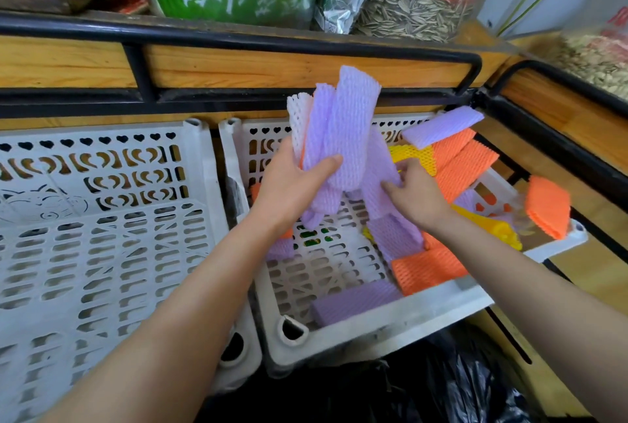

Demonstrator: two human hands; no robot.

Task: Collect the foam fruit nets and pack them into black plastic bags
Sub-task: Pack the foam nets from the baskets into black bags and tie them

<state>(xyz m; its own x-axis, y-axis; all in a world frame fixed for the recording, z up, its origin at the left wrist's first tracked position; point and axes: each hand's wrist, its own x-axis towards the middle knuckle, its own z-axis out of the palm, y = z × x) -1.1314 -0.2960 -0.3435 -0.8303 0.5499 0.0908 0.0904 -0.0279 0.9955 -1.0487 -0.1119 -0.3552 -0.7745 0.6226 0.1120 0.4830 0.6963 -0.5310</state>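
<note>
A bundle of foam nets point(339, 130) (mostly purple, one white) is gripped upright by the left hand point(289, 181) above the white crate point(390, 317), with the thumb pressed across its front and the fingers curled behind. A purple net point(375, 181) just beside the bundle is pinched by the fingers point(390, 188) of the right hand point(419, 196). Loose orange nets point(428, 268) and a yellow net point(413, 154) are scattered in the crate. A black plastic bag point(441, 388) is seen below the crate's near rim.
</note>
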